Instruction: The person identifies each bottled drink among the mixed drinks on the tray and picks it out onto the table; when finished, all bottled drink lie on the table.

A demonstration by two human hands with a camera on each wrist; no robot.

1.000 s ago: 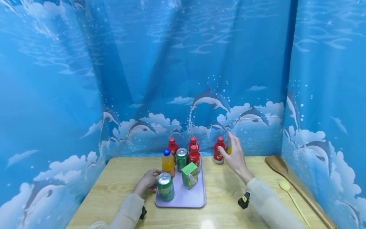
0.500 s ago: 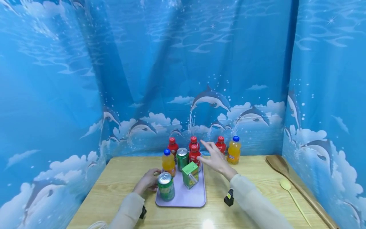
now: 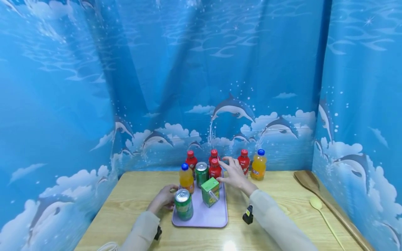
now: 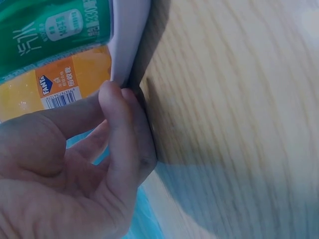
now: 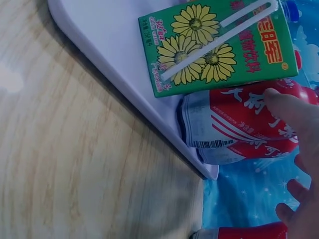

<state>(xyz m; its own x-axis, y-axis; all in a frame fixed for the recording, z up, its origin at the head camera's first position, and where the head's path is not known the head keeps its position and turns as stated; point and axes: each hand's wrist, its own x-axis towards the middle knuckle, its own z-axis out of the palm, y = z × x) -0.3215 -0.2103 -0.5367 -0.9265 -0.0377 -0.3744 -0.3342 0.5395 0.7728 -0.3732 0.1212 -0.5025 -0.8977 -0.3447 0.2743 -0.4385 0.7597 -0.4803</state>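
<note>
A lilac tray [image 3: 207, 221] bears several drinks. My left hand [image 3: 164, 198] is at its left edge, fingertips [image 4: 110, 92] against the rim, beside a green can [image 3: 184, 205] and an orange Fanta bottle [image 3: 186, 179]. My right hand [image 3: 235, 177] is beside the tray's back right corner, at a red bottle [image 3: 215, 170] with a second red bottle [image 3: 214, 154] behind it. In the right wrist view its thumb overlaps the front bottle's label, while the other fingers are loosely bent and partly hidden. A green drink carton [image 5: 209, 47] with a straw leans in front.
Another can [image 3: 201, 174] and a red bottle [image 3: 191, 160] stand at the tray's back left. Off the tray, a red bottle [image 3: 244, 161] and a Fanta bottle [image 3: 259, 165] stand behind my right hand. A wooden spatula [image 3: 309, 181] and yellow spoon [image 3: 316, 204] lie at right.
My right hand has moved left from the bottles off the tray to the red bottles at its back right corner. The left hand has stayed at the tray's edge.
</note>
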